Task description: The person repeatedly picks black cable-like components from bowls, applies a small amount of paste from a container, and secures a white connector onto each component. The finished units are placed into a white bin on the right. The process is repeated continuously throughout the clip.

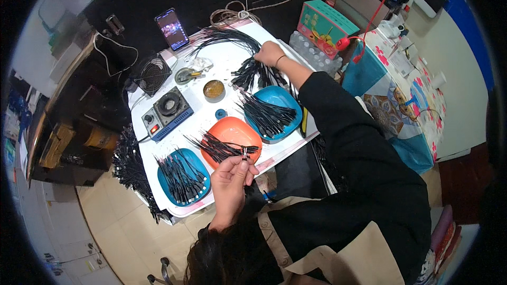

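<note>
My left hand (pixel 231 182) pinches a small metal-ended plug (pixel 244 152) upright between thumb and fingers, in front of the orange tray (pixel 249 130). Short black cables with bared ends lie in that tray. Farther off, my right hand (pixel 270 54) is closed at the long black cables (pixel 227 35) at the back right of the table; its fingertips are partly hidden. A dark bunch of connectors (pixel 251 73) lies just below it. More short black cables fill the right blue tray (pixel 291 100) and the left blue tray (pixel 165 184).
On the white table (pixel 270 161) stand a soldering pot (pixel 170 106) with a lit red switch, a round tin (pixel 214 89), a blue ring (pixel 221 113) and a small fan (pixel 154 75). A phone (pixel 171 29) leans at the back. Cable bundles (pixel 128 166) hang at the left edge.
</note>
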`<state>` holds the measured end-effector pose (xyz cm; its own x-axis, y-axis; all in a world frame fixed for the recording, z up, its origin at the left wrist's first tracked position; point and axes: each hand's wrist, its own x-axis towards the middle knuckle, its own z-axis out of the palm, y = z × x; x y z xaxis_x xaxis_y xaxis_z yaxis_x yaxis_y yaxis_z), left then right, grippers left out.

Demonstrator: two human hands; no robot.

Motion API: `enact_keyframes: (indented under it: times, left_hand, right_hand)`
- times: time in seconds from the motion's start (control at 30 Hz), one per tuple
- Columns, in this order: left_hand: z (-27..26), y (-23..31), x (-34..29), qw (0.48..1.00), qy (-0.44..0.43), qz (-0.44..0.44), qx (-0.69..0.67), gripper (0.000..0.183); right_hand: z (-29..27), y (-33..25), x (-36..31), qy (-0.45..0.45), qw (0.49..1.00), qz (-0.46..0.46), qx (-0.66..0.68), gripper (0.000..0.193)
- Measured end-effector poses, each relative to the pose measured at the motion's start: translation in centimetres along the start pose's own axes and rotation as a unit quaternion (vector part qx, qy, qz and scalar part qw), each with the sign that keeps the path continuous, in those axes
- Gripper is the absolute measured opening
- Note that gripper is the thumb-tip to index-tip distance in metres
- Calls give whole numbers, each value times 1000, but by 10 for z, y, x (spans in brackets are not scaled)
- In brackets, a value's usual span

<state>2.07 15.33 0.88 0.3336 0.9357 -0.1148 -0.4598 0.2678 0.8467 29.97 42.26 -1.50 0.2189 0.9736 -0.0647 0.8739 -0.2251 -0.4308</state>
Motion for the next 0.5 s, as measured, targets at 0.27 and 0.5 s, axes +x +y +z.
enact_keyframes:
  times: [0.27,0.5]
  left_hand:
    - [4,31,4,997,36,12,-65,14]
    - [25,64,34,989,-34,35,-140,16]
  right_hand:
    - [-102,-35,-101,-81,889,-169,417,14]
    - [-52,-47,-313,-52,899,-362,240,12]
